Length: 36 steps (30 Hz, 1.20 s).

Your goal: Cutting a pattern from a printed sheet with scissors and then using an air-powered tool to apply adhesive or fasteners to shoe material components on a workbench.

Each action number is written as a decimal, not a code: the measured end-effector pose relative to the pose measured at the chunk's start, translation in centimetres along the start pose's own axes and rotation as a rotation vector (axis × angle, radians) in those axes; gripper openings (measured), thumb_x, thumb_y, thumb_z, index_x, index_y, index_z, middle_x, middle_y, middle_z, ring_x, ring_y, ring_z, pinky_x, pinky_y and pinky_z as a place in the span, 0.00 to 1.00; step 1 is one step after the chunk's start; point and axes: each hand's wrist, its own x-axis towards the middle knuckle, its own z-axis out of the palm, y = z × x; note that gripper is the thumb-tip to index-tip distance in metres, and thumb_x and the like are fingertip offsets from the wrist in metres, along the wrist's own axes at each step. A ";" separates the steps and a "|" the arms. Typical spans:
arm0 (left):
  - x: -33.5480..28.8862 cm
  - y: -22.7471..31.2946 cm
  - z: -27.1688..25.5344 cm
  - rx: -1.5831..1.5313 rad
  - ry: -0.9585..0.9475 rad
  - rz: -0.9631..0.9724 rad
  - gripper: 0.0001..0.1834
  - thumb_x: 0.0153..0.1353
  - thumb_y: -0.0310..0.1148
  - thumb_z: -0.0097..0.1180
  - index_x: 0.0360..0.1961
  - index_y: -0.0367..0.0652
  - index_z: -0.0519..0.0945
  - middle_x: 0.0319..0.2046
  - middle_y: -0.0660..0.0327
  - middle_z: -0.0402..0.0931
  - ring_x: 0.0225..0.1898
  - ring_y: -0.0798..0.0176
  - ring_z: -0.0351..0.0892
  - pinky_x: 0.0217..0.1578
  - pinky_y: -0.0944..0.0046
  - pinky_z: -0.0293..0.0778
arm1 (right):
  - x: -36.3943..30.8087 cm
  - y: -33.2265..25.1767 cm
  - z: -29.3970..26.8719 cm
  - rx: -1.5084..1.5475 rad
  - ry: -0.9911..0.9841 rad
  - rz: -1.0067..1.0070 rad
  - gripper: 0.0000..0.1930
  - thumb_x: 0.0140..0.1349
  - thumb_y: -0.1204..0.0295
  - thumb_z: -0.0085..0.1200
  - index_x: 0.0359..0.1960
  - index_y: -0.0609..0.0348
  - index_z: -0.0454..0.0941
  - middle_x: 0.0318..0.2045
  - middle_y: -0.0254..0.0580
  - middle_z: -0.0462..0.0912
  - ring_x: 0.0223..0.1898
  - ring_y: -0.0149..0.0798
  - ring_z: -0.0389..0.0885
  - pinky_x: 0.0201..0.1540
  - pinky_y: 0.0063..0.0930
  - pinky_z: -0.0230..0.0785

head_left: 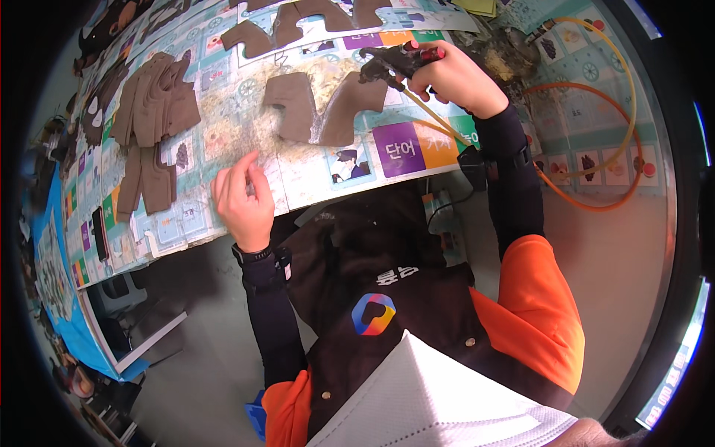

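Observation:
My right hand (463,80) is closed around a dark, stained spray gun (387,67) with red knobs, held over the far right part of the table. Below and left of its front end lies a brown V-notched cut piece (293,112), flat on the table, with a whitish line along the notch. My left hand (247,203) is at the table's near edge, left of that piece. Its fingers are loosely bent and apart, with nothing visible in them. A thin yellowish hose (432,113) runs below my right hand.
Overlapping brown cut pieces (156,100) lie on the left, and more pieces (294,22) rest on a white sheet at the back. A dark phone-like slab (100,232) lies near the left edge. An orange hose (631,153) loops at right beside a crusted dark container (514,56).

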 end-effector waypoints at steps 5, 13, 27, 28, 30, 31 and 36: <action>-0.1 0.1 0.0 0.008 -0.005 0.000 0.09 0.57 0.20 0.56 0.37 0.41 0.84 0.27 0.58 0.79 0.30 0.54 0.76 0.36 0.57 0.69 | 0.6 1.1 -0.5 -0.027 0.026 -0.024 0.05 0.36 0.75 0.53 0.12 0.63 0.71 0.12 0.38 0.71 0.14 0.33 0.66 0.19 0.28 0.58; 0.0 0.1 -0.1 0.008 -0.010 -0.036 0.09 0.58 0.21 0.56 0.37 0.41 0.84 0.27 0.57 0.79 0.31 0.54 0.76 0.36 0.57 0.70 | -0.6 1.3 -0.5 0.033 -0.078 -0.092 0.04 0.41 0.75 0.55 0.18 0.63 0.77 0.15 0.36 0.75 0.15 0.29 0.69 0.20 0.25 0.59; 5.1 2.8 0.2 -0.007 -0.382 -0.138 0.13 0.65 0.36 0.56 0.38 0.36 0.84 0.28 0.52 0.77 0.35 0.48 0.76 0.41 0.54 0.70 | -6.6 11.0 -0.6 -0.633 0.627 -0.213 0.20 0.49 0.84 0.49 0.48 0.65 0.69 0.41 0.55 0.74 0.47 0.60 0.72 0.48 0.47 0.69; 5.6 2.7 0.6 -0.019 -0.433 -0.169 0.16 0.66 0.39 0.55 0.38 0.33 0.83 0.29 0.48 0.78 0.35 0.47 0.77 0.40 0.54 0.71 | -6.7 11.8 -0.5 -0.638 0.620 -0.202 0.21 0.48 0.84 0.49 0.48 0.66 0.69 0.41 0.56 0.73 0.47 0.60 0.72 0.48 0.47 0.69; 6.0 1.8 1.0 -0.029 -0.484 -0.162 0.16 0.65 0.39 0.56 0.37 0.34 0.83 0.27 0.49 0.81 0.31 0.49 0.80 0.35 0.54 0.74 | -6.4 12.7 0.0 -0.630 0.599 -0.199 0.23 0.44 0.86 0.47 0.48 0.67 0.68 0.40 0.58 0.72 0.46 0.61 0.71 0.49 0.47 0.67; 6.3 2.1 0.7 -0.018 -0.519 -0.213 0.16 0.65 0.39 0.56 0.36 0.34 0.83 0.25 0.50 0.81 0.28 0.51 0.81 0.33 0.56 0.74 | -6.4 12.6 0.2 -0.635 0.552 -0.147 0.24 0.44 0.84 0.49 0.49 0.67 0.69 0.42 0.56 0.72 0.49 0.60 0.70 0.50 0.47 0.67; 7.9 1.4 1.8 -0.185 -0.596 -0.353 0.12 0.65 0.35 0.57 0.36 0.35 0.80 0.23 0.56 0.82 0.23 0.65 0.80 0.27 0.62 0.72 | -8.1 12.3 0.8 -0.656 0.617 -0.170 0.29 0.42 0.82 0.51 0.53 0.65 0.70 0.51 0.50 0.71 0.55 0.55 0.69 0.55 0.47 0.63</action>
